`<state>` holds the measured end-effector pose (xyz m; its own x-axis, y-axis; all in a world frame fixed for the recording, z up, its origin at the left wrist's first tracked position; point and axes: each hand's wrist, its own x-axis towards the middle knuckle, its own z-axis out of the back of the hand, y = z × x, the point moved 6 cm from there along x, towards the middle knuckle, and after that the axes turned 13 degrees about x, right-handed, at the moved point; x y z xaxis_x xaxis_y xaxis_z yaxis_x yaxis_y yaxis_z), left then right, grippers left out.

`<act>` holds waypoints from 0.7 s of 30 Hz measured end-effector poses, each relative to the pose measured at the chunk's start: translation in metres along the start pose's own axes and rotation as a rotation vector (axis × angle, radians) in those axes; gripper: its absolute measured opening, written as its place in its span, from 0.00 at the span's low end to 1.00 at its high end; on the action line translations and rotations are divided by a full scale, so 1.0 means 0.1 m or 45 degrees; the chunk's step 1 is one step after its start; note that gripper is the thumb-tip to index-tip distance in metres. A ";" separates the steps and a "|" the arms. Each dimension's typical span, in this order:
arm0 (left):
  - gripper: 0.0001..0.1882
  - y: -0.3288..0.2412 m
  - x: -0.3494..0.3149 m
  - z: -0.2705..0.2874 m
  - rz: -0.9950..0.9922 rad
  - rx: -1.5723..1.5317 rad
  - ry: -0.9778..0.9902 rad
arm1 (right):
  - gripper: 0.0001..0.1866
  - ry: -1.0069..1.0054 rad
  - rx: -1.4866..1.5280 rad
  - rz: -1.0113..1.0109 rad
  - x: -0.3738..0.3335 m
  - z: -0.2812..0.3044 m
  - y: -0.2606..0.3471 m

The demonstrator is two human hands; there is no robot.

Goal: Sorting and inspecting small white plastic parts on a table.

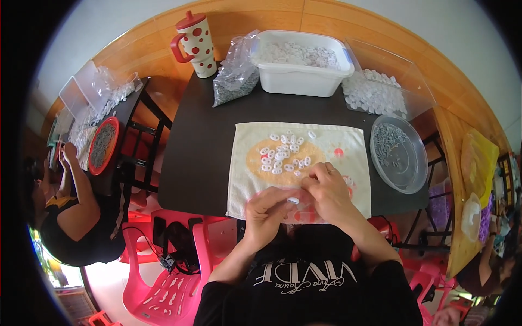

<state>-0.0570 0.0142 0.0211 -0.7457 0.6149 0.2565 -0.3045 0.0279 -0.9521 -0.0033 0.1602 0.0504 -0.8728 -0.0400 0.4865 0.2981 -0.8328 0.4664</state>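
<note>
Over the front edge of a cream patterned towel (pixel 239 163), my two hands work close together. My left hand (pixel 262 214) is closed, its fingertips at a small white oval piece (pixel 293 200). My right hand (pixel 330 196), wearing a ring, is bent into a pinch just to the right of it; what its fingertips hold is hidden. A pinkish see-through patch lies between the hands; I cannot tell whether it is film or towel print. Beyond them, many small white two-holed oval pieces (pixel 278 164) lie loose on the towel.
At the back stand a spotted tumbler (pixel 199 46), a clear bag of grey pieces (pixel 234 87), a white tub (pixel 302 80) and a clear bin of white pieces (pixel 375 95). A round clear tray (pixel 410 168) holds grey pieces at right. Pink chairs (pixel 168 290) stand below; people sit at both sides.
</note>
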 end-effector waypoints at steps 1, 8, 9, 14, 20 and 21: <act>0.13 -0.01 0.00 0.01 0.001 0.004 -0.010 | 0.14 0.004 0.006 0.008 0.00 0.01 0.01; 0.14 0.07 0.01 -0.08 0.238 -0.261 -0.021 | 0.10 0.045 0.058 -0.026 -0.17 0.04 -0.03; 0.13 0.03 0.03 -0.09 0.165 -0.208 -0.001 | 0.09 0.020 0.030 0.008 -0.19 0.05 -0.02; 0.14 0.14 0.01 -0.19 0.257 -0.337 0.069 | 0.09 -0.127 0.386 -0.080 -0.28 0.19 -0.07; 0.11 0.08 0.07 -0.30 0.502 -0.649 0.105 | 0.06 -0.403 1.254 -0.542 -0.46 0.20 -0.21; 0.09 0.07 0.09 -0.30 0.521 -0.640 0.024 | 0.05 -0.385 1.157 -0.472 -0.44 0.22 -0.18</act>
<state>-0.0480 0.0430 0.0119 -0.7309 0.6676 -0.1420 0.3199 0.1514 -0.9353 0.0388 0.1890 0.0370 -0.8731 0.3804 0.3050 0.3194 -0.0266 0.9473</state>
